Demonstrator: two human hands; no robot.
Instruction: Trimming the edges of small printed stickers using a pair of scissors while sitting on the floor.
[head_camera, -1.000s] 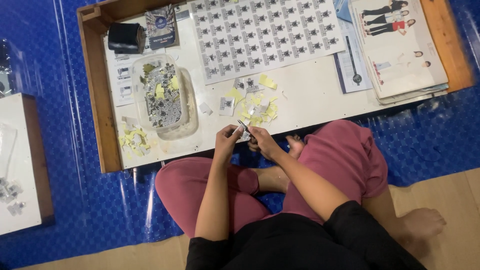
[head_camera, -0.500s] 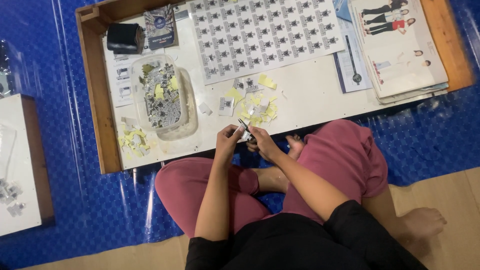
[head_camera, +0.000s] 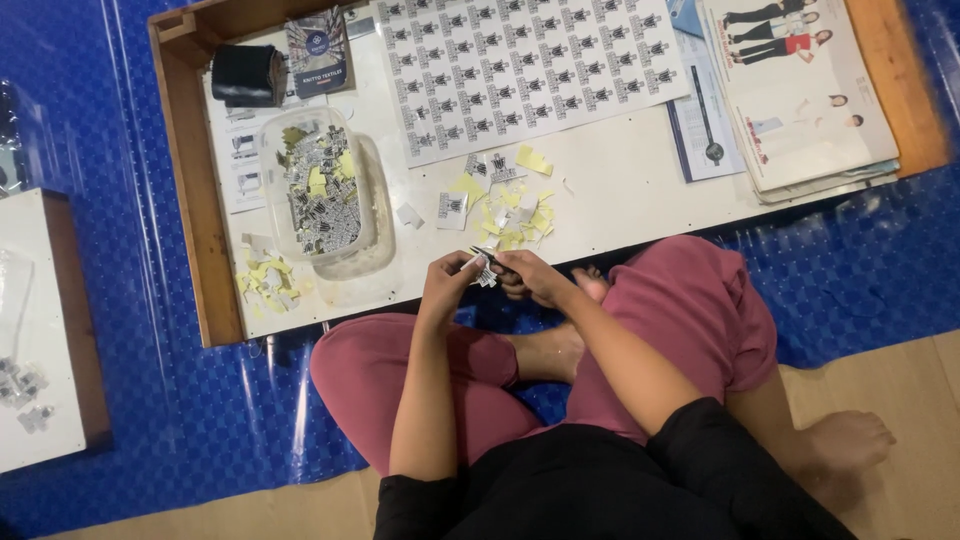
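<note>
Barely shifted, left hand (head_camera: 447, 283) and right hand (head_camera: 532, 277) stay pinched on a small printed paper tag (head_camera: 484, 270) beside the low white table (head_camera: 620, 190); peeling continues, needing fingertip precision.

This looks like a home set up for small piecework, done on the floor; a person sits cross-legged and barefoot on a blue patterned floor mat (head_camera: 150, 400) laid over pale wooden flooring (head_camera: 900, 380); the counter (head_camera: 620, 190) is a low white board with a wooden rim, at knee height; on it lie a large sheet of printed labels (head_camera: 520, 60), a clear plastic tub (head_camera: 315, 185) heaped with cut labels, yellow backing scraps (head_camera: 265, 285), clothing catalogues (head_camera: 800, 90) and a black roll (head_camera: 248, 75); a second low white board (head_camera: 40, 330) sits to the left.
</note>
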